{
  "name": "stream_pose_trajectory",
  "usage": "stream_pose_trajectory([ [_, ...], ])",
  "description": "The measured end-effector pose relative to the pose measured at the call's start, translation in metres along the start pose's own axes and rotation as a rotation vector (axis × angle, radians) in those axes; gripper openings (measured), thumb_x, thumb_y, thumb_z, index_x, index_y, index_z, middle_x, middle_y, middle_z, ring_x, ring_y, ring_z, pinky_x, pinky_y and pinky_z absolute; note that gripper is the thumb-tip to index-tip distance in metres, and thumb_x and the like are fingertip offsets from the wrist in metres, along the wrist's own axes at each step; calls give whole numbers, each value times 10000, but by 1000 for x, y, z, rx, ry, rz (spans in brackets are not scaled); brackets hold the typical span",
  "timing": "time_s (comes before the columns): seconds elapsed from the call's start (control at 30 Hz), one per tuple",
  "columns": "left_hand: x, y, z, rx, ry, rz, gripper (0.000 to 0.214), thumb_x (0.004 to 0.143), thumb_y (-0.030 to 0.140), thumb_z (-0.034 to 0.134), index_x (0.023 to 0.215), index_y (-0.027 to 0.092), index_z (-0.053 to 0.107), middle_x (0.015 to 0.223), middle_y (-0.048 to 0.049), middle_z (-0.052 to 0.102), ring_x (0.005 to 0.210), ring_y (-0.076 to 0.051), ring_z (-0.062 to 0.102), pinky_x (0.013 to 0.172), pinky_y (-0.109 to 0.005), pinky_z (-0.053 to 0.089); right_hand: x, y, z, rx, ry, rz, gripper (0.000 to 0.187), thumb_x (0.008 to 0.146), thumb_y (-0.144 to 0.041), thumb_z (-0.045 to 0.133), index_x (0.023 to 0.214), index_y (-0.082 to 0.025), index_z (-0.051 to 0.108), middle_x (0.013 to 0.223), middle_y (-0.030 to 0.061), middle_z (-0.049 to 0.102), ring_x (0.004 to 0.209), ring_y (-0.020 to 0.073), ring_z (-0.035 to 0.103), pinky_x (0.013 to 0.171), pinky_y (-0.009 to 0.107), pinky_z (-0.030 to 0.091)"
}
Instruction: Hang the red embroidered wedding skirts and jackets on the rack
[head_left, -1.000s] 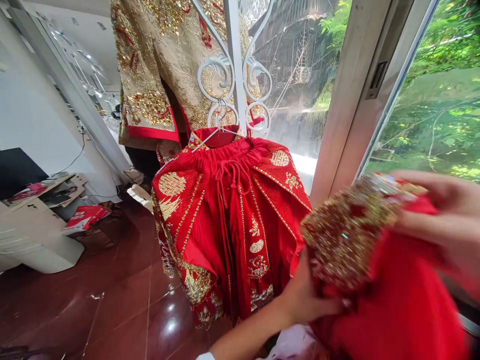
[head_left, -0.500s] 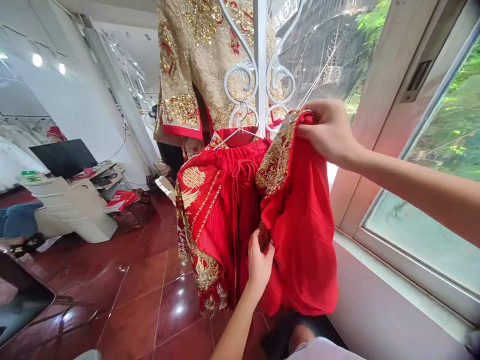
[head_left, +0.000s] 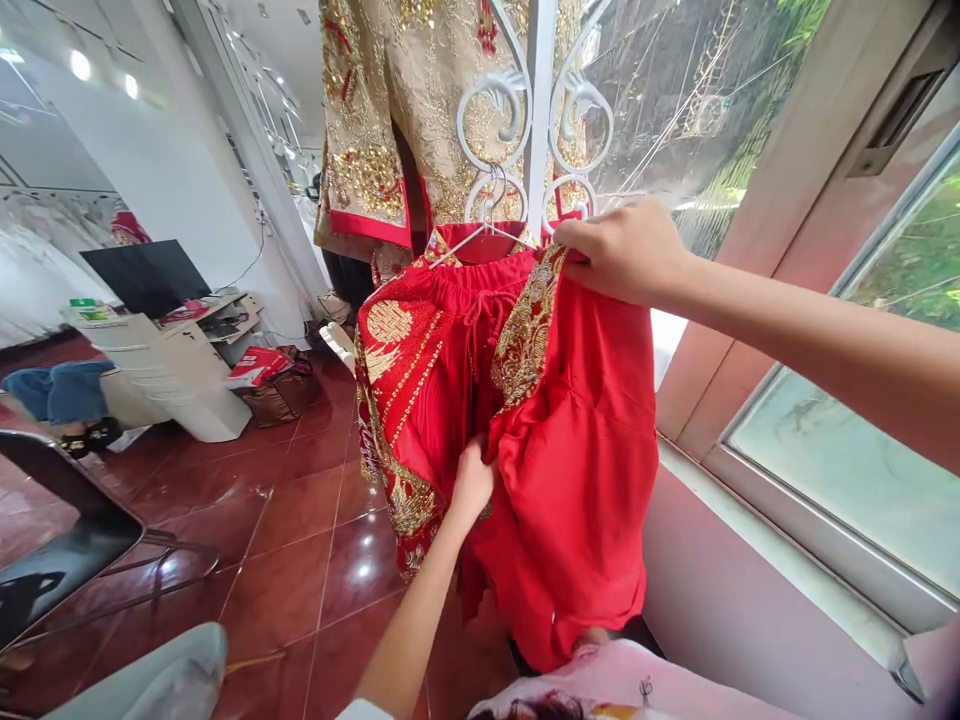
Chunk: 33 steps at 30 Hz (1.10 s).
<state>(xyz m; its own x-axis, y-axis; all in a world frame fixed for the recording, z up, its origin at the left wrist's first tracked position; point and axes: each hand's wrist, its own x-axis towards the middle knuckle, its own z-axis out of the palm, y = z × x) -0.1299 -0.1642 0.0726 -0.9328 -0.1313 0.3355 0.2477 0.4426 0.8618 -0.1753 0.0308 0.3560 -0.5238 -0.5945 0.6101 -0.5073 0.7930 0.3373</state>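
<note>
A red jacket (head_left: 577, 430) with gold embroidery hangs on a thin wire hanger (head_left: 491, 220), and a red skirt (head_left: 450, 400) with a tied drawstring hangs inside it. My right hand (head_left: 626, 250) grips the jacket by its shoulder, beside the embroidered front edge. Lower down, my left hand (head_left: 474, 485) is closed on the jacket's front edge near the middle; its fingertips are partly hidden by the cloth. The jacket's right half is turned outward, so its plain red lining faces me. Its left half shows gold medallions and beaded lines.
Behind hangs a gold sequined garment (head_left: 435, 130) by a white scrolled metal frame (head_left: 538, 130). A window (head_left: 862, 420) stands at right. At left are a black chair (head_left: 67, 540), a desk (head_left: 172, 375) with a monitor (head_left: 146, 278), and a seated person's legs (head_left: 60, 390).
My right hand has moved left and slightly down with the jacket's shoulder. My left hand has moved left and closed on the front edge. The view has shifted a little.
</note>
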Motion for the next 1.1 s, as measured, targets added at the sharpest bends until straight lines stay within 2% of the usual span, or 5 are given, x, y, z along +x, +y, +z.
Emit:
stream_pose_trajectory([
  [0.17, -34, -6, 12, 116, 137, 23, 236, 872, 294, 492, 1003, 145, 620, 1009, -133, 672, 943, -233, 632, 830, -329, 469, -13, 17, -2, -92, -8, 67, 69, 775, -249, 495, 778, -187, 525, 697, 51, 588, 685, 170, 528, 621, 302, 301],
  [0.33, -18, 9, -33, 266, 229, 36, 335, 899, 400, 435, 866, 150, 656, 829, -101, 696, 730, -212, 621, 677, -278, 442, -23, 42, 8, 40, 47, 154, 74, 738, -264, 543, 747, -195, 568, 678, 50, 578, 743, 203, 558, 649, 314, 363],
  [0.6, 36, 96, -94, 511, 502, 196, 312, 866, 395, 482, 852, 164, 693, 749, -69, 671, 650, -163, 536, 627, -242, 346, -36, 88, 30, 129, -58, 478, 271, 708, -200, 540, 943, -119, 646, 838, 105, 640, 795, 210, 573, 718, 358, 435],
  [0.9, 47, 161, -58, 706, 402, 428, 213, 870, 240, 486, 917, 188, 687, 905, -51, 692, 806, -196, 613, 670, -253, 363, -58, -42, 41, 813, -232, 65, 835, 619, -268, 696, 1364, -144, 341, 1295, 131, 512, 1172, 271, 500, 958, 392, 443],
  [1.1, 35, 141, -64, 655, 456, 469, 210, 878, 271, 508, 1007, 194, 654, 975, -43, 688, 873, -189, 642, 750, -260, 439, -33, -60, 48, 922, -222, 82, 104, 704, -132, 579, 792, -121, 633, 765, 30, 650, 747, 177, 600, 703, 278, 449],
])
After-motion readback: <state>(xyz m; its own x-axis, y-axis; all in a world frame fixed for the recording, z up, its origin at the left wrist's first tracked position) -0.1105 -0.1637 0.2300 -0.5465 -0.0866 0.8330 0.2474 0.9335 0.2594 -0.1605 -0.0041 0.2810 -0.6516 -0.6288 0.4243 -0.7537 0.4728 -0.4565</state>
